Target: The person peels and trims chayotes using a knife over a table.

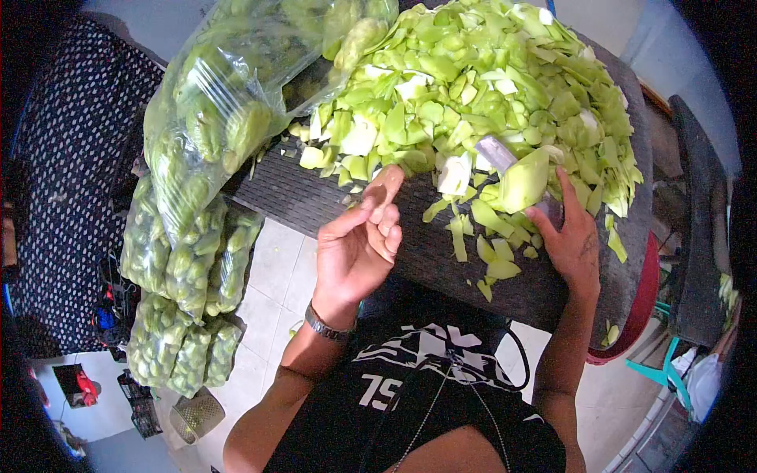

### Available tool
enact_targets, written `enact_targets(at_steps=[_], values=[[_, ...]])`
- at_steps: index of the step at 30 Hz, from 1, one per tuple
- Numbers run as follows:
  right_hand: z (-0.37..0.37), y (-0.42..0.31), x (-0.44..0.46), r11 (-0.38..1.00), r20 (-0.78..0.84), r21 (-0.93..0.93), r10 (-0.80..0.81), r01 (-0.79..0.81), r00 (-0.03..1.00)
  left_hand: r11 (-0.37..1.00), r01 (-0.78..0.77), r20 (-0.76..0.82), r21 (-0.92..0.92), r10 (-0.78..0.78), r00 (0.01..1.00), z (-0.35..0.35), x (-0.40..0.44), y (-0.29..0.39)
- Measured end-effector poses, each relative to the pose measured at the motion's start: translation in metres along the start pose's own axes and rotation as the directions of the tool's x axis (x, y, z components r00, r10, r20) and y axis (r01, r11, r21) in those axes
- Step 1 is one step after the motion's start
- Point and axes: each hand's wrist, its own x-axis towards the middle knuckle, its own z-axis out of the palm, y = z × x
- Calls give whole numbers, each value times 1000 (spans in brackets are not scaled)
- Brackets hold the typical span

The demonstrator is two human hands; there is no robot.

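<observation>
A heap of pale green vegetable slices [473, 71] covers much of the dark ribbed tabletop [292, 185]. My right hand [574, 244] is at the heap's near right side, thumb and forefinger around a greyish knife. The knife's flat metal blade [494, 153] points up and left, partly covered by a large pale green piece [525, 181]. What the lower fingers do is hidden. Over the table's near edge, my left hand [361, 248] is raised with its palm turned inward. Its forefinger is stretched out and the other fingers bend loosely, with nothing visible in them.
A large clear plastic bag of green chayotes [205, 118] leans at the table's left. Several smaller filled bags [177, 268] are stacked below it. A woven basket [197, 415] stands on the tiled floor. At right are a red rim [643, 303] and a dark bench [702, 236].
</observation>
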Motion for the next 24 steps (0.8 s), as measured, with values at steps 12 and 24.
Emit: enact_targets(at_steps=[12,24], values=[[1,1,1,1000,20,-18,14,-14,1000,981,7,-88,193,10,996,-6,8,-2],[1,0,1,1000,14,-16,23,-23,1000,978,12,-101,208,10,995,-8,7,-2]])
